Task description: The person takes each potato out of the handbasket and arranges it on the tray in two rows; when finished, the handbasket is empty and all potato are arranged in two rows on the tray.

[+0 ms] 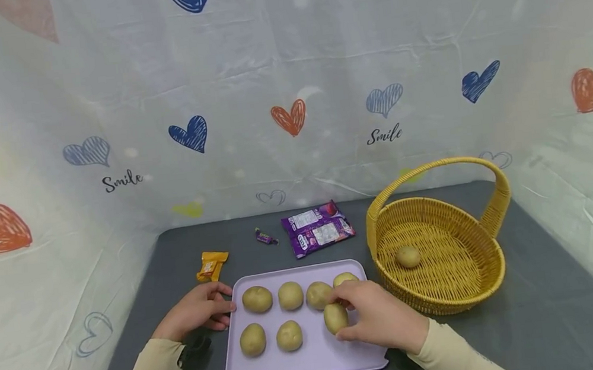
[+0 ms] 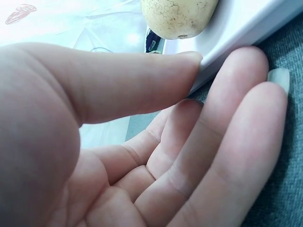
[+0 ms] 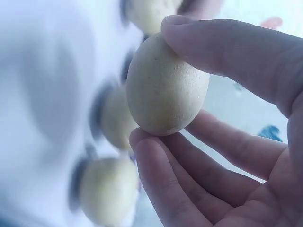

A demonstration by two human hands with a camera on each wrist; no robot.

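My right hand [image 1: 375, 313] pinches a potato [image 3: 165, 87] between thumb and fingertips, over the right part of the lilac tray [image 1: 319, 361]. Behind that potato lie other potatoes, one of them [image 1: 345, 278] partly covered by the hand. Along the tray's far side sit a potato [image 1: 257, 299] and a rounder one [image 1: 290, 296]; nearer are two more, a left one [image 1: 252, 340] and a middle one [image 1: 289, 336]. At the tray's left rim, my left hand [image 1: 198, 309] touches the edge with its fingertips, fingers relaxed.
A yellow wicker basket [image 1: 447, 298] with a tall handle stands right of the tray, one potato [image 1: 407, 256] inside. Behind the tray lie a purple packet [image 1: 319, 228], a small purple-wrapped sweet [image 1: 266, 237] and an orange packet [image 1: 211, 266] on the grey table [image 1: 174, 253].
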